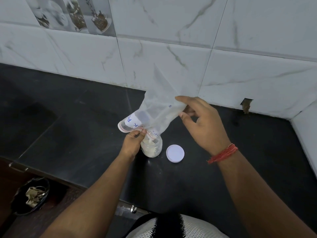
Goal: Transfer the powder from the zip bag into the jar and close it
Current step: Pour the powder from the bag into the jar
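Note:
A clear zip bag (155, 107) with a red zip strip and a white label in blue letters hangs upside down, its mouth over the open jar (153, 148). The small clear jar stands on the black counter (77, 134) and holds pale powder in its lower part. My left hand (133, 143) pinches the bag's zip edge right at the jar's mouth. Higher up, my right hand (202, 124) grips the bag's raised side between thumb and fingers. The bag looks nearly empty. The white round lid (175, 153) lies flat just right of the jar.
A marble-tiled wall (171, 57) rises behind the counter, with a side wall at the far right. A small hole (246, 104) sits at the wall's base. Below the counter's front edge at the left stands a dark bin (30, 196) with crumpled paper.

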